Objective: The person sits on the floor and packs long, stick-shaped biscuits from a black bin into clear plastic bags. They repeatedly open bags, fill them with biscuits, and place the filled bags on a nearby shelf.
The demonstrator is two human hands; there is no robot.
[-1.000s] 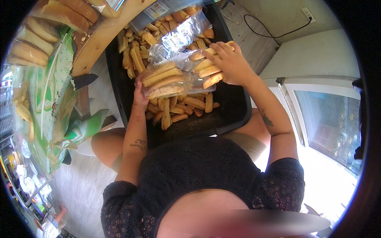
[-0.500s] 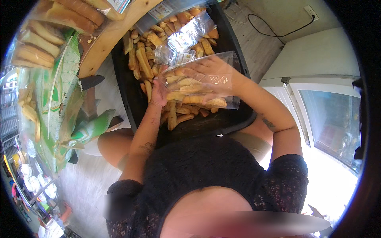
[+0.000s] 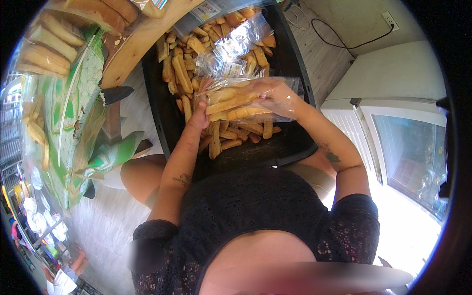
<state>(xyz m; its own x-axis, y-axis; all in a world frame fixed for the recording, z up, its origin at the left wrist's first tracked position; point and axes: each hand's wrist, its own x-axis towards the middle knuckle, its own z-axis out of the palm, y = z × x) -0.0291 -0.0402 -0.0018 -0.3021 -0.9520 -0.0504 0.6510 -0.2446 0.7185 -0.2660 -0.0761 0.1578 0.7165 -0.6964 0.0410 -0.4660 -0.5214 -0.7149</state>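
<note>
A clear plastic bag (image 3: 290,83) lies across my hands above a black tub (image 3: 156,115), with several toasted bread sticks (image 3: 236,103) inside it. My left hand (image 3: 200,114) grips the bag's closed-looking left end, thumb in front. My right hand (image 3: 278,96) reaches into the bag's right end and shows through the film, its fingers bent around the near ends of the bread sticks. Many loose bread sticks (image 3: 182,73) fill the tub below and beyond the bag. Some flat clear packets with printed labels (image 3: 231,66) rest on top of them.
At the far left a wooden table edge (image 3: 142,44) curves past bagged loaves (image 3: 46,59). Green-and-white plastic sheeting (image 3: 73,113) hangs beside it. To the right stands a white cabinet with a glass door (image 3: 408,152). A black cord (image 3: 339,37) runs to a wall socket.
My right hand has gone from spread flat over the bread sticks to bent fingers at their right ends. The bag has risen slightly and its bread sticks have shifted.
</note>
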